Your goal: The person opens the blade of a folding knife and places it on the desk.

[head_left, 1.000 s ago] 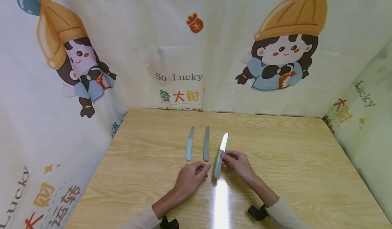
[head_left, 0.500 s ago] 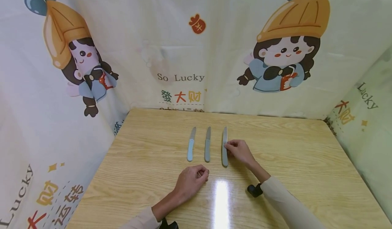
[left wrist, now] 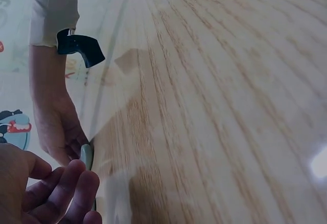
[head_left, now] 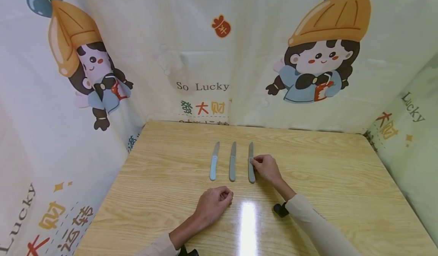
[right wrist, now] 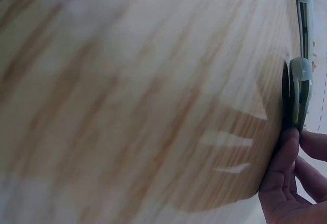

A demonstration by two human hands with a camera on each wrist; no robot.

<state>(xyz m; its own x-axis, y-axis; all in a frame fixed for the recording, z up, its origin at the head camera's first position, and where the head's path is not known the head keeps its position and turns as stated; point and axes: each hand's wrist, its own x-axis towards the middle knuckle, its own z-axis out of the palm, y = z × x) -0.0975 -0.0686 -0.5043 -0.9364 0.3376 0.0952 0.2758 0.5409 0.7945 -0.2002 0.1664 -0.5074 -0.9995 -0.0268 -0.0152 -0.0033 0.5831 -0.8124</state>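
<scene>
Three knives with blades pointing to the back lie side by side in the head view: a light blue-handled knife (head_left: 213,167), a grey-green-handled knife (head_left: 232,168) in the middle, and another grey-green-handled knife (head_left: 251,172) on the right. My right hand (head_left: 269,169) pinches this right knife near the top of its handle, between thumb and fingers. The right wrist view shows the pinched knife's handle (right wrist: 300,73) close over the table. My left hand (head_left: 213,204) hovers in front of the middle knife, fingers loosely curled with nothing in them.
Everything lies on a wood-grain table (head_left: 171,149). A printed cloth (head_left: 253,58) hangs behind the table and along both sides. Each wrist carries a black camera mount, such as the right mount (head_left: 281,210). A bright light reflection (head_left: 248,225) shows near the front.
My right hand has carried the right knife away from me and straightened it, from tilted to nearly parallel with the other two. My left hand has barely shifted.
</scene>
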